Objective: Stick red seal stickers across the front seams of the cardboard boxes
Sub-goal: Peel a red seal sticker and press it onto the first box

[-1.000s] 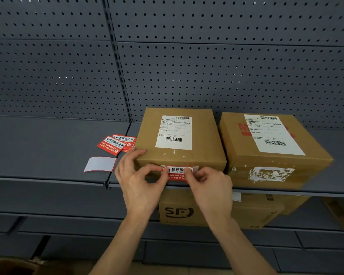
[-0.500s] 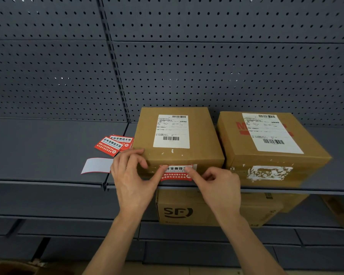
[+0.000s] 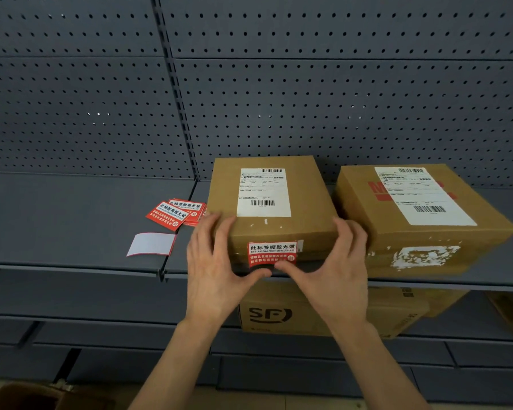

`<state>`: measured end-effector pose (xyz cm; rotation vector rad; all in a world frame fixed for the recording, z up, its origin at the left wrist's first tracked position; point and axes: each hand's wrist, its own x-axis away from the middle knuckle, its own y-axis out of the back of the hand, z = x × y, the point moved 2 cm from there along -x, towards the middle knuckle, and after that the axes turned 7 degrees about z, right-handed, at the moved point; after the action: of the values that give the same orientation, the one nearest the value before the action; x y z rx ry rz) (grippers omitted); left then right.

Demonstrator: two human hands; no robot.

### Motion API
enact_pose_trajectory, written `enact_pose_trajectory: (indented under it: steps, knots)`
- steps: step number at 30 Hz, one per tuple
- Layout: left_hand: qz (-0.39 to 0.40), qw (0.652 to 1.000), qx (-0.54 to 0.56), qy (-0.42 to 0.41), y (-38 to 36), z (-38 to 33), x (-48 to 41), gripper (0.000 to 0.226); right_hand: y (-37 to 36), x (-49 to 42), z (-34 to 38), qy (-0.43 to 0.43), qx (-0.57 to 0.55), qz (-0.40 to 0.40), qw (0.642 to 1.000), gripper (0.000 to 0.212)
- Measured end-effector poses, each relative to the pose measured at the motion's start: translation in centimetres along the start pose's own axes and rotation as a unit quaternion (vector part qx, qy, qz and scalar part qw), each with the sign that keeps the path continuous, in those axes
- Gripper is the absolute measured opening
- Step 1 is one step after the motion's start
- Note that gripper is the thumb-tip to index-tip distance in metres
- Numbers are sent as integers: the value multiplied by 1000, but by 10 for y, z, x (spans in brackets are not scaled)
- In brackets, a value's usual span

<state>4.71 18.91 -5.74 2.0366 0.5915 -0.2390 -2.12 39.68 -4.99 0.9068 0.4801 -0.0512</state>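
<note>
A cardboard box (image 3: 267,229) with a white shipping label stands on the grey shelf (image 3: 71,232). A red seal sticker (image 3: 271,253) lies flat across its front face. My left hand (image 3: 216,270) grips the box's left front corner, fingers on top, thumb under the sticker. My right hand (image 3: 335,270) holds the right front corner the same way, thumb touching the sticker's lower edge. A second cardboard box (image 3: 421,220) stands to the right, with torn white residue on its front and no red sticker. A stack of red seal stickers (image 3: 176,213) lies left of the first box.
A white backing paper (image 3: 151,244) lies on the shelf near its front edge, left of my hands. More cardboard boxes (image 3: 279,315) sit on the lower shelf, one marked SF. A pegboard wall (image 3: 279,99) closes the back. An open brown box (image 3: 27,398) is at the bottom left.
My fingers have left the sticker's ends and spread out to grip both front corners of the box. The sticker now lies flat on the front face.
</note>
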Motion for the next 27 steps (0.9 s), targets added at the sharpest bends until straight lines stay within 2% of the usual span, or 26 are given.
enact_pose_trajectory:
  steps: [2,7,14,20,27]
  knots:
    - [5,1000,-13,-2,-2,1,1,118,-2,-1,-6,5,41,26,999,127]
    - [-18,1000,-16,4,-8,-1,-1,109,-8,-2,-13,-4,55,41,998,125]
    - [-31,998,-56,-21,-6,11,-7,99,-14,-9,-26,21,55,19,998,99]
    - [-25,999,-39,-24,-5,15,-9,96,-13,-12,-30,36,46,19,998,96]
    - [-26,999,8,-35,3,21,-16,64,-6,-18,-23,8,-13,20,1000,80]
